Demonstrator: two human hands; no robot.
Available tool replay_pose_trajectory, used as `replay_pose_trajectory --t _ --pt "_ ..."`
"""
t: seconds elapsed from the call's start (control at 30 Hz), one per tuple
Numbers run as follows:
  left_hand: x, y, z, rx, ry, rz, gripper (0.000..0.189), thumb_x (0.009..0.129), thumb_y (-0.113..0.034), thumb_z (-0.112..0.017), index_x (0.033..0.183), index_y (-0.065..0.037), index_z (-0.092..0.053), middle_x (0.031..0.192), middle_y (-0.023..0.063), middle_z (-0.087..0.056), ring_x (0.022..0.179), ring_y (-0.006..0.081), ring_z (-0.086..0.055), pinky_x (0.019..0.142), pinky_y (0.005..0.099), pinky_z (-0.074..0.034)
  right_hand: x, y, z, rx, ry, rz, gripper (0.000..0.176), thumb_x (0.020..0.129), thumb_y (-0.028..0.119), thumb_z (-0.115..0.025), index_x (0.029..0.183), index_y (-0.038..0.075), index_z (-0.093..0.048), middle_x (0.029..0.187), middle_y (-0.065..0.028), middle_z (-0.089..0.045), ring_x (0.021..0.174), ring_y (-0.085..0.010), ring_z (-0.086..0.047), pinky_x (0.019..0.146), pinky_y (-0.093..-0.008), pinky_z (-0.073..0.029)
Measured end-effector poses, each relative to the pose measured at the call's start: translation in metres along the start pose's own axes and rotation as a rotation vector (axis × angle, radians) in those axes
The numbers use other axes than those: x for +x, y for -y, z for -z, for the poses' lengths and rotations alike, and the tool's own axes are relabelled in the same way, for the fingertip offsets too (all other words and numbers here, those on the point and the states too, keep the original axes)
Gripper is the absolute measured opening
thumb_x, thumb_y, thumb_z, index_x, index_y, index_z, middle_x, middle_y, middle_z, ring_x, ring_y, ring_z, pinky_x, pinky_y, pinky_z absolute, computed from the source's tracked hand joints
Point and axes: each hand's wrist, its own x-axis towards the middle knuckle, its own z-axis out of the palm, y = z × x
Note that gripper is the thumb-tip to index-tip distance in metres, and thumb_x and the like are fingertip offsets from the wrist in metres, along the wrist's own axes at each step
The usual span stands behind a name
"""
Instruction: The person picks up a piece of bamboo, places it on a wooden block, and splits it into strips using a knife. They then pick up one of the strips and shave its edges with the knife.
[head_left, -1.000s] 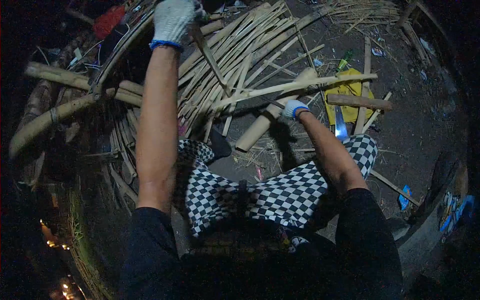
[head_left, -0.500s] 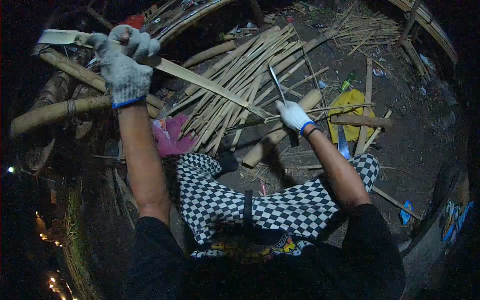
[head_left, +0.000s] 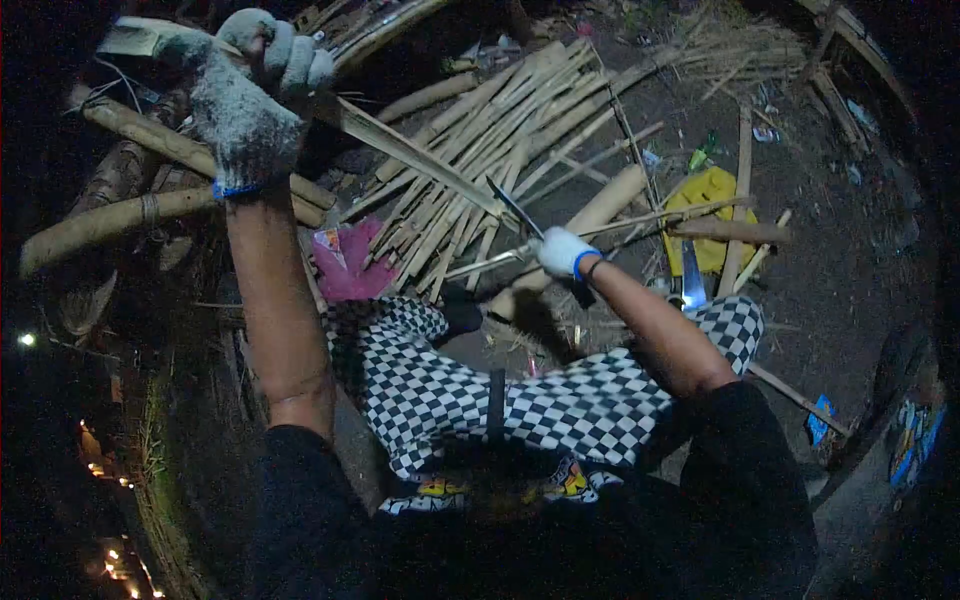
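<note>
My left hand [head_left: 250, 115], in a whitish knitted glove with a blue cuff, is raised at the upper left. Its fingers are wrapped round a long split bamboo strip [head_left: 415, 155] that slopes down to the right. My right hand [head_left: 563, 252], gloved too, grips a knife [head_left: 513, 206], its dark handle end showing below the fist. The blade points up and left, overlapping the strip's lower end in this view. Under and beside my right hand lies a thick bamboo pole [head_left: 612, 200]. A pile of split bamboo strips [head_left: 480, 150] spreads out behind the held strip.
A pink plastic bag [head_left: 350, 272] lies left of the pile. At right are a yellow bag [head_left: 700, 188], a saw blade [head_left: 692, 275] and a wooden stick [head_left: 735, 230]. Bamboo poles [head_left: 130, 213] stick out at left. My checkered trouser legs [head_left: 590, 400] are spread below.
My right hand has moved left and slightly down, and the knife blade has tilted left to the strip's lower end. My left hand has risen slightly with the strip.
</note>
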Motion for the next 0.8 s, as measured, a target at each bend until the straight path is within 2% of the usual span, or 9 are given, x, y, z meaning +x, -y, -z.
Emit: replay_pose_trajectory --t 0.07,0.13,0.23,0.33,0.4,0.43,0.5,0.6,0.8 --pt "0.002 0.01 0.004 -0.024 0.085 0.04 0.068 0.079 -0.073 -0.043 0.106 -0.011 -0.054 0.079 0.0114 -0.053 0.069 0.0134 -0.049 0.068 0.0372 -0.039 0.0 0.0 0.007 -0.212 0.084 0.195 0.04 0.089 0.034 -0.049 0.085 -0.002 -0.065 0.082 -0.0268 -0.063 0.082 -0.0421 -0.062 0.076 -0.0475 -0.049" --pt "0.003 0.01 0.007 -0.035 0.179 0.05 0.072 0.079 -0.075 -0.043 0.11 -0.011 -0.055 0.082 0.0133 -0.057 0.071 0.0136 -0.052 0.071 0.0382 -0.041 -0.006 0.018 0.014 0.083 0.019 -0.026 0.037 0.088 0.032 -0.049 0.081 -0.001 -0.065 0.079 -0.0257 -0.063 0.08 -0.0423 -0.061 0.074 -0.048 -0.049" --pt "0.008 -0.003 0.018 -0.027 0.323 0.027 0.078 0.078 -0.077 -0.042 0.117 -0.011 -0.058 0.087 0.0162 -0.064 0.075 0.0138 -0.058 0.075 0.0398 -0.045 -0.038 0.049 0.044 0.295 -0.383 0.231 0.038 0.09 0.031 -0.044 0.083 -0.001 -0.065 0.08 -0.0253 -0.063 0.079 -0.0416 -0.062 0.072 -0.0488 -0.048" --pt "0.008 -0.051 0.015 0.035 0.125 -0.053 0.073 0.078 -0.076 -0.043 0.109 -0.011 -0.055 0.081 0.0127 -0.056 0.07 0.0135 -0.051 0.07 0.0378 -0.041 0.021 -0.043 -0.064 -0.109 -0.056 0.095 0.034 0.089 0.025 -0.044 0.086 -0.003 -0.063 0.079 -0.0249 -0.063 0.075 -0.0428 -0.061 0.069 -0.0502 -0.047" --pt "0.003 -0.092 0.007 0.099 -0.027 -0.152 0.069 0.078 -0.075 -0.044 0.103 -0.011 -0.053 0.077 0.0103 -0.051 0.067 0.0133 -0.046 0.067 0.0365 -0.038 0.052 -0.109 -0.143 -0.186 -0.255 0.378 0.035 0.088 0.025 -0.043 0.083 -0.002 -0.065 0.079 -0.0249 -0.063 0.075 -0.0426 -0.061 0.07 -0.0494 -0.048" --pt "0.0 -0.109 0.002 0.136 -0.103 -0.198 0.068 0.078 -0.075 -0.044 0.101 -0.011 -0.052 0.075 0.0091 -0.048 0.065 0.0132 -0.044 0.066 0.0359 -0.037 0.044 -0.088 -0.122 -0.182 -0.268 0.381 0.035 0.088 0.025 -0.043 0.083 -0.002 -0.065 0.079 -0.0249 -0.063 0.075 -0.0426 -0.061 0.07 -0.0494 -0.048" --pt "-0.004 -0.127 -0.001 0.206 -0.23 -0.256 0.065 0.078 -0.074 -0.045 0.095 -0.011 -0.049 0.071 0.0068 -0.043 0.062 0.0129 -0.039 0.063 0.0346 -0.034 0.004 -0.023 -0.046 -0.182 0.143 0.09 0.044 0.091 0.032 -0.038 0.084 -0.001 -0.066 0.086 -0.0271 -0.064 0.085 -0.0418 -0.062 0.077 -0.0499 -0.048" --pt "-0.009 -0.124 0.0 0.283 -0.394 -0.297 0.062 0.077 -0.073 -0.046 0.087 -0.011 -0.046 0.065 0.0033 -0.036 0.057 0.0126 -0.033 0.058 0.0327 -0.03 -0.002 0.007 -0.015 0.21 -0.104 -0.031 0.047 0.091 0.035 -0.039 0.085 -0.004 -0.065 0.087 -0.0272 -0.064 0.086 -0.0433 -0.061 0.08 -0.0494 -0.048" --pt "-0.023 -0.094 0.003 0.281 -0.633 -0.379 0.06 0.077 -0.07 -0.048 0.071 -0.011 -0.039 0.053 -0.0037 -0.02 0.047 0.0119 -0.019 0.049 0.0288 -0.022 -0.012 0.003 0.01 0.641 0.135 -0.228 0.05 0.092 0.042 -0.046 0.082 -0.005 -0.061 0.07 -0.0192 -0.063 0.065 -0.0338 -0.063 0.067 -0.0428 -0.051"
